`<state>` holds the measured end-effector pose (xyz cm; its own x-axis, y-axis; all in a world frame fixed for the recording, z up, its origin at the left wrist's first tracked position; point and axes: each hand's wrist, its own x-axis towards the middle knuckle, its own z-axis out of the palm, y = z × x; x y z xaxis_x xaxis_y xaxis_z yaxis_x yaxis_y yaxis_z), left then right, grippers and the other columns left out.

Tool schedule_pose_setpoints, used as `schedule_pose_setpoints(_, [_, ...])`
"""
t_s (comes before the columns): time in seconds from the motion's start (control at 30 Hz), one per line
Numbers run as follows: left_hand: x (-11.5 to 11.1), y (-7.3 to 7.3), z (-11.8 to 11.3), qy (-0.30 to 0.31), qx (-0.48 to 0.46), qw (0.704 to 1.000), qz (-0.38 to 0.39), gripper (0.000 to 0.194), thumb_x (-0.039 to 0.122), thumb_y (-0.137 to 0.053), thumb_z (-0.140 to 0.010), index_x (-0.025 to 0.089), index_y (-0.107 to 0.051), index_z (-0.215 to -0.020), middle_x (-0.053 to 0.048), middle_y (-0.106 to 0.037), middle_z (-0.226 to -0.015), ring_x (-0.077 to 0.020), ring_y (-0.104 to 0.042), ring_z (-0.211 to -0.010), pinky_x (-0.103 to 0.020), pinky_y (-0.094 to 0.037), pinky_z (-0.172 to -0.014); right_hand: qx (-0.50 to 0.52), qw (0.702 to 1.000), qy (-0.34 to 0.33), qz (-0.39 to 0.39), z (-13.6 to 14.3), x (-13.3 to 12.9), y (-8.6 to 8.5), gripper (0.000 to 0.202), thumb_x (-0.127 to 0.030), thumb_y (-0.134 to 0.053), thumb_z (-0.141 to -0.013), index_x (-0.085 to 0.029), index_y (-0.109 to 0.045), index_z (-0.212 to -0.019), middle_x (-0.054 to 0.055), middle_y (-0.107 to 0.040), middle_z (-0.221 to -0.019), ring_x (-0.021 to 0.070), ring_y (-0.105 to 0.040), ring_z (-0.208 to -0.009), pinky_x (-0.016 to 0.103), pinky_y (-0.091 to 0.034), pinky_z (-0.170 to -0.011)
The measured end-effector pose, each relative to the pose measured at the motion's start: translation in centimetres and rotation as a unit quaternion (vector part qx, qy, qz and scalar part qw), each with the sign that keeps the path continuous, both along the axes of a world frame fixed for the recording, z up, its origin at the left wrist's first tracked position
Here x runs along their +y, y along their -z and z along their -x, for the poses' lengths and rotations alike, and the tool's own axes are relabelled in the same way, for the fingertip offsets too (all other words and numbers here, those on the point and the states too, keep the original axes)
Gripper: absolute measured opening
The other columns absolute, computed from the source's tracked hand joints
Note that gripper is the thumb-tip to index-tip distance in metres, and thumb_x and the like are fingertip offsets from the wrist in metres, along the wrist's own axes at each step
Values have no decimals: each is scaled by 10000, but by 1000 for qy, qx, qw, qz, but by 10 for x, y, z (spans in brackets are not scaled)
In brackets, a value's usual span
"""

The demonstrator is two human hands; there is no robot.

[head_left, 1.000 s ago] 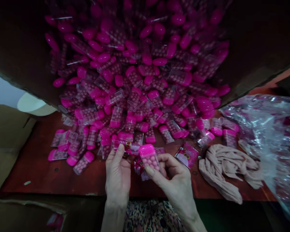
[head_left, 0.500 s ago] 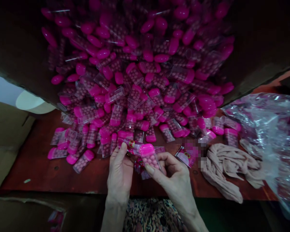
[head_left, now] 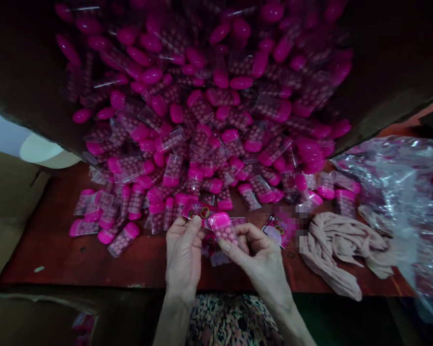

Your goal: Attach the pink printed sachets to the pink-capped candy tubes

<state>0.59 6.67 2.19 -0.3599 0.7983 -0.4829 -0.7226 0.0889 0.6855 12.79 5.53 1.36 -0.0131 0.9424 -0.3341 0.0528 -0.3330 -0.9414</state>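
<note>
Between thumb and fingers, my left hand pinches a printed pink label sleeve. My right hand grips a small clear container of pink candy balls with a bright pink cap, tilted cap-up toward the left. The cap sits at the right end of the label sleeve; whether it is inside the film I cannot tell. Under the hands lie more printed labels, partly hidden by my fingers. Another printed label stack rests on the table to the right of my right hand.
A big heap of pink-capped candy containers spills from a dark box onto the red-brown table. On the right are a crumpled beige cloth and clear plastic bags. Cardboard boxes stand at the left, near a pale round object.
The label sleeve in my left hand has turned so that its printed face shows more. Both hands have shifted slightly to the right, the container still held in the right one.
</note>
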Motion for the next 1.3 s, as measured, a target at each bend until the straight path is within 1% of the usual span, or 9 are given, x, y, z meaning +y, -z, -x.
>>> schedule_pose_setpoints(0.13, [2,0,-3,9,-8,1000,3,138,153,-746,-637,153,-652,-738,0,-701,-715,-96,-629,-628,-199,-489,-622,12,1000,-5,9,-2,0,0,218,-342,-733,-661,-172,-632,-752,-82,-345,-530,75,-346,-480,208,-350,-471])
schedule_pose_setpoints(0.3, [3,2,-4,4,-46,999,13,117,161,-748,-640,156,-660,-717,3,-705,-699,-87,-634,-626,-187,-493,-661,106,992,-21,69,-6,0,7,252,-350,-770,-615,-160,-653,-732,-55,-481,-550,72,-405,-492,203,-363,-482])
schedule_pose_setpoints(0.37, [3,3,-4,3,-44,999,7,108,163,-747,-643,158,-663,-711,2,-706,-698,-87,-634,-623,-186,-495,-654,112,990,-23,78,-6,0,10,268,-366,-772,-609,-157,-660,-734,-57,-468,-541,69,-384,-487,203,-343,-479])
schedule_pose_setpoints(0.53, [2,3,-9,3,-12,1000,-8,111,155,-740,-651,159,-662,-730,6,-699,-690,-90,-621,-604,-197,-494,-616,46,998,-16,43,-3,-3,13,227,-356,-757,-636,-168,-675,-734,-76,-356,-528,64,-316,-503,193,-277,-480])
schedule_pose_setpoints(0.6, [2,3,-11,5,-11,1000,-7,114,166,-746,-644,154,-659,-717,7,-693,-670,-85,-610,-579,-198,-492,-610,50,998,-26,41,-2,-4,14,213,-352,-750,-648,-172,-677,-733,-79,-325,-524,61,-295,-500,193,-256,-474])
schedule_pose_setpoints(0.77, [0,6,-13,13,-18,1000,-9,147,205,-766,-626,149,-655,-704,1,-686,-656,-91,-603,-570,-206,-491,-601,75,995,-36,54,-4,-2,15,231,-359,-762,-635,-167,-671,-726,-74,-341,-537,63,-313,-512,202,-272,-492])
schedule_pose_setpoints(1.0, [-3,11,-10,64,-10,998,-27,143,216,-733,-677,160,-675,-795,-10,-694,-704,-103,-616,-586,-224,-499,-611,67,997,-27,28,-2,-4,11,202,-340,-748,-658,-169,-671,-733,-83,-319,-514,52,-289,-488,186,-261,-466])
schedule_pose_setpoints(1.17, [-5,11,-11,113,-32,992,-48,195,271,-729,-685,165,-688,-843,-37,-711,-692,-152,-660,-623,-289,-526,-663,67,997,-19,18,-2,-5,11,193,-330,-743,-667,-170,-670,-746,-76,-345,-531,55,-313,-501,184,-288,-473])
schedule_pose_setpoints(1.3, [-6,9,-11,144,-41,988,-25,197,232,-751,-653,150,-689,-821,-56,-724,-731,-174,-677,-682,-298,-528,-699,79,996,-21,28,-3,-3,12,200,-335,-746,-658,-162,-668,-722,-80,-326,-519,51,-303,-486,182,-296,-460])
